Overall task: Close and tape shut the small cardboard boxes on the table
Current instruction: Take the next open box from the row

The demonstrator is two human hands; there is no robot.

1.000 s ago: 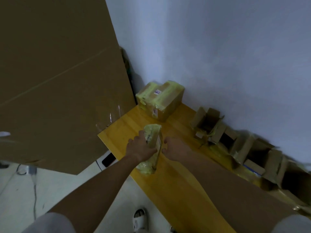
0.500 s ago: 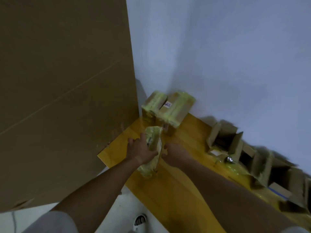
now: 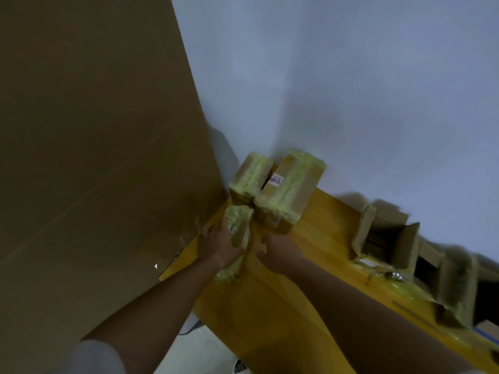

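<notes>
Left hand grips a small taped box from its left side; the box stands on edge on the yellow wooden surface, its far end touching two taped boxes in the corner. Right hand is at the box's right side, fingers curled; whether its grip holds the box cannot be told. Open boxes line the wall to the right. A large cardboard sheet stands at left
</notes>
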